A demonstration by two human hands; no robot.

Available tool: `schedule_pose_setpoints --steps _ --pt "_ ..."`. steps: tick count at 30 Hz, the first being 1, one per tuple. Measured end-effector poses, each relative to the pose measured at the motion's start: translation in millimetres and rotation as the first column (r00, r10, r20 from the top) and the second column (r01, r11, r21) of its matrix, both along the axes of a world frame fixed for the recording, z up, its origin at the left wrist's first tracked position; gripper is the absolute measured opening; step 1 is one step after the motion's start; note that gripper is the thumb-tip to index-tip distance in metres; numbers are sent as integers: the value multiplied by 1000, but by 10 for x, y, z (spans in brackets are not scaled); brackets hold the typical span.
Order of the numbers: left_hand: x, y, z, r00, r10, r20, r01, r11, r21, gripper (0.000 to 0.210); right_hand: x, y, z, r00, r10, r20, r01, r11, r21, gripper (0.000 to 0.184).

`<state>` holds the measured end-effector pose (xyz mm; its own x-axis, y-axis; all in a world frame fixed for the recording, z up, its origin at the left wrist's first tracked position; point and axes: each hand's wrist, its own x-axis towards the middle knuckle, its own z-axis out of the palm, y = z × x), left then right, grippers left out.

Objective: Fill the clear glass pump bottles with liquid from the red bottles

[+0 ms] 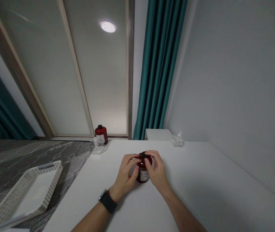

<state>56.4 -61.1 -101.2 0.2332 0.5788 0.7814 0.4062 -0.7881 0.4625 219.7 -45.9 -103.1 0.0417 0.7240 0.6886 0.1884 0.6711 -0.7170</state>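
Note:
A dark red bottle [143,176] with a white label and a black cap [144,155] stands upright on the white table [195,180], between my two hands. My left hand [127,172] is curled around its left side, fingertips on the shoulder and thumb low near the label. The fingers of my right hand [158,172] are closed at the black cap from the right. A dark watch is strapped on my left wrist. Parts of the bottle's sides and cap are covered by my fingers.
Another red bottle [100,133] stands at the table's far left corner, behind a clear plastic piece [97,149]. A crumpled clear plastic item [177,140] lies at the back right. A white perforated basket [46,197] sits at the left, below a sliding door [103,80].

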Motion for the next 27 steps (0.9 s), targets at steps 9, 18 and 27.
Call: schedule_pose_setpoints --steps 9,18,27 --pt "0 6 8 1000 6 14 -6 1000 3 23 -2 2 -21 998 27 -51 -31 996 -85 19" --pt "2 -10 15 1000 -3 18 3 1000 -2 23 4 13 -40 999 8 -53 -13 997 -78 22" --pt "8 -2 15 1000 5 16 -5 1000 -12 22 5 8 -52 998 -3 -56 0 998 -64 22"
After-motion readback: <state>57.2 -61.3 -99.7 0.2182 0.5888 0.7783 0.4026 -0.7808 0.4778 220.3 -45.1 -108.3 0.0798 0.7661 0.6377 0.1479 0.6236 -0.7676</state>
